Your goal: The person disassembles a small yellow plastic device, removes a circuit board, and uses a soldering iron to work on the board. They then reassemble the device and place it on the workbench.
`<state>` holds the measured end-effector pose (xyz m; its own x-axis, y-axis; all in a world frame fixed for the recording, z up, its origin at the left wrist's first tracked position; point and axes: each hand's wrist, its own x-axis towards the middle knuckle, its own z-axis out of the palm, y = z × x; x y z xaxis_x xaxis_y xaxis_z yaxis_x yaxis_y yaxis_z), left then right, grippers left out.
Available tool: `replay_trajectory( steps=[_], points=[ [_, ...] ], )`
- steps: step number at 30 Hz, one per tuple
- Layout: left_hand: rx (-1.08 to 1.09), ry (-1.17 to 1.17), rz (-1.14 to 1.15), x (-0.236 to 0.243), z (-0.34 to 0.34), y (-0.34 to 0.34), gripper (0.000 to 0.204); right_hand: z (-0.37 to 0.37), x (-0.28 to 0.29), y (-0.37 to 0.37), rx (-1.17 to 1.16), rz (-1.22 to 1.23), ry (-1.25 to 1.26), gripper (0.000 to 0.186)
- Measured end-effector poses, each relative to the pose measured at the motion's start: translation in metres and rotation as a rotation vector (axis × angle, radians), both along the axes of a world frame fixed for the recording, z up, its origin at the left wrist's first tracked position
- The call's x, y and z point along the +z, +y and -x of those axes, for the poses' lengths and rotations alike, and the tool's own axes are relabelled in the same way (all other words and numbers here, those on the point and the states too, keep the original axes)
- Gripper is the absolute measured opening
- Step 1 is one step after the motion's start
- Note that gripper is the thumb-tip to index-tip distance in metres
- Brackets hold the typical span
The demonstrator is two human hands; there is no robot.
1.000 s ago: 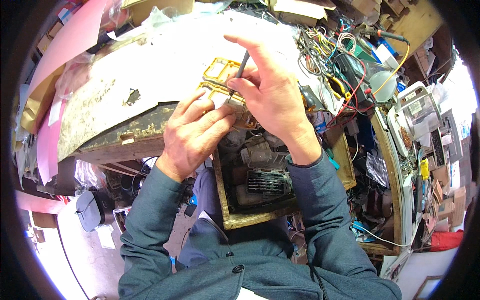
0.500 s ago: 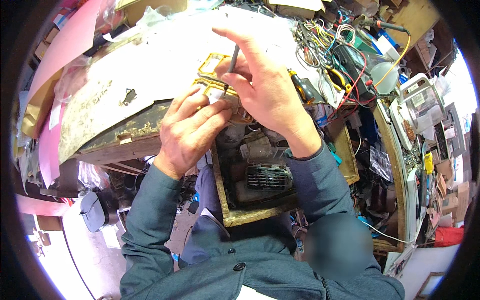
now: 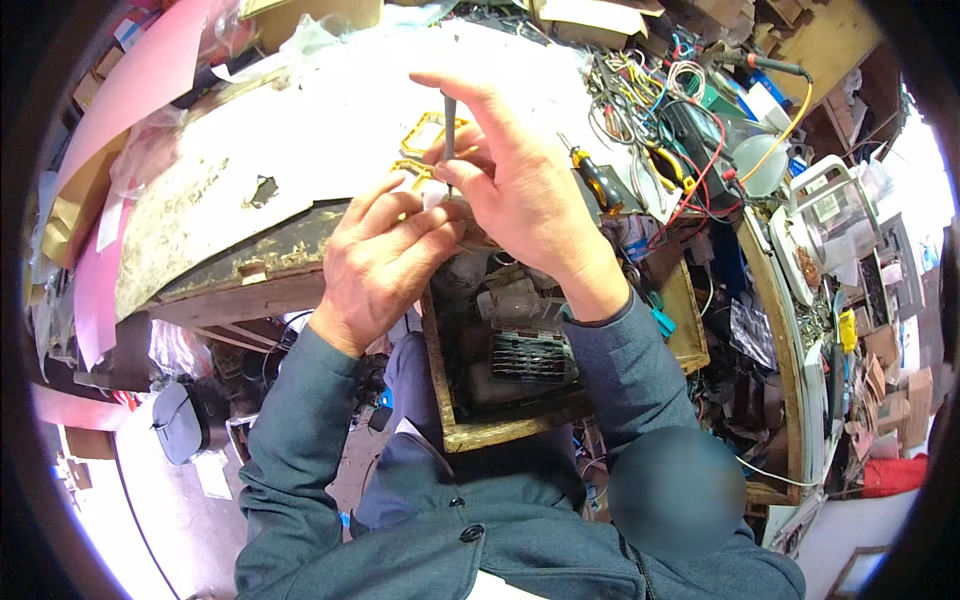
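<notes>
Right hand [image 3: 515, 185]: fingers closed around a dark screwdriver [image 3: 449, 130], held near upright; index finger sticks out past its top end. Lower end of the screwdriver points down just beside the left fingertips; exact contact can't be told. Left hand [image 3: 385, 265]: fingers bent, gripping the near part of a yellow case [image 3: 412, 167]; grip partly hidden. Rest of the case lies just beyond the left fingers, over the table [image 3: 215, 225]. White piece [image 3: 434, 198] right at the left fingertips. Right of the right fingers: yellow-black screwdriver [image 3: 597, 185], then pliers [image 3: 685, 182], tangled cables [image 3: 630, 85] farther out. Below both hands' fingers: open drawer [image 3: 520, 428] with a bit set [image 3: 533, 357] inside.
</notes>
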<state>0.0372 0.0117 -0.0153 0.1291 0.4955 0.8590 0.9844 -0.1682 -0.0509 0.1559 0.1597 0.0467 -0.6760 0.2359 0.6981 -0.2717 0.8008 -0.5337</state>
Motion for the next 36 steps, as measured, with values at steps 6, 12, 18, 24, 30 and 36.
replay_trajectory(
  steps=[6, 12, 18, 24, 30, 36],
  points=[
    [-0.005, -0.006, 0.001, 0.001, -0.001, -0.001, 0.022, -0.006, 0.005, -0.005, -0.147, 0.007, -0.125, 0.076],
    [0.003, -0.013, 0.023, -0.003, 0.001, -0.001, 0.023, -0.008, -0.003, -0.003, -0.01, 0.188, -0.035, 0.077],
    [-0.022, -0.121, -0.024, -0.005, -0.002, -0.002, 0.041, -0.016, -0.004, -0.005, 0.098, 0.303, 0.006, 0.078],
    [-0.041, -0.191, -0.052, -0.009, -0.002, -0.001, 0.051, -0.015, -0.009, -0.006, 0.069, 0.244, -0.02, 0.077],
    [-0.063, -0.241, -0.045, -0.007, -0.003, -0.001, 0.043, -0.015, -0.01, -0.003, 0.031, 0.15, -0.051, 0.079],
    [-0.091, -0.284, -0.083, -0.007, -0.004, 0.001, 0.044, -0.017, -0.002, -0.004, 0.015, 0.145, -0.097, 0.083]
  ],
)
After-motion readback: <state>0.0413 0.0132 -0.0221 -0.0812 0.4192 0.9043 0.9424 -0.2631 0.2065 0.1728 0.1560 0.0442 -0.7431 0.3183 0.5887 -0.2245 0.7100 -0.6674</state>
